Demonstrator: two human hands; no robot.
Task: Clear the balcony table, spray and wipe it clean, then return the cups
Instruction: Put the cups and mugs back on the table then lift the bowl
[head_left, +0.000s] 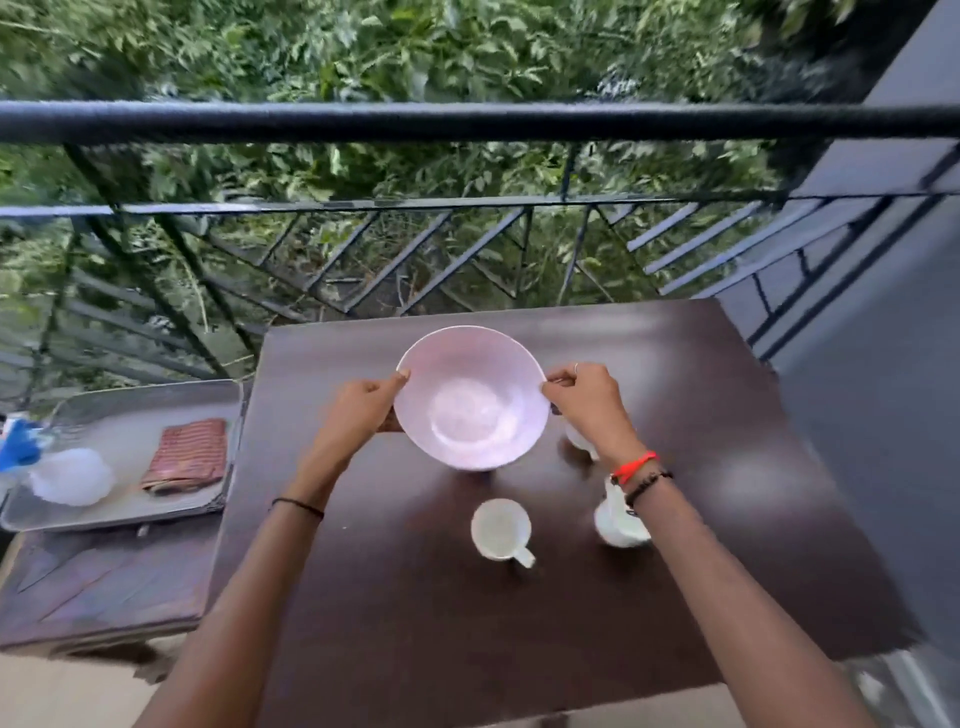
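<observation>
A pale pink bowl (470, 397) is held over the dark brown balcony table (415, 597), its base near the tabletop. My left hand (361, 410) grips its left rim and my right hand (584, 402) grips its right rim. An empty white cup (501, 529) with a handle stands on the table in front of the bowl. A second white cup (618, 519) lies partly behind my right wrist. A third white cup (581, 441) peeks out under my right hand, mostly hidden.
A metal tray (130, 447) rests on a lower stool (98, 587) to the left, bearing a folded striped cloth (187, 456), a white bowl (72, 475) and a blue-topped spray bottle (18, 449). The black balcony railing (467, 122) runs just beyond the table. A grey wall (878, 395) stands at right.
</observation>
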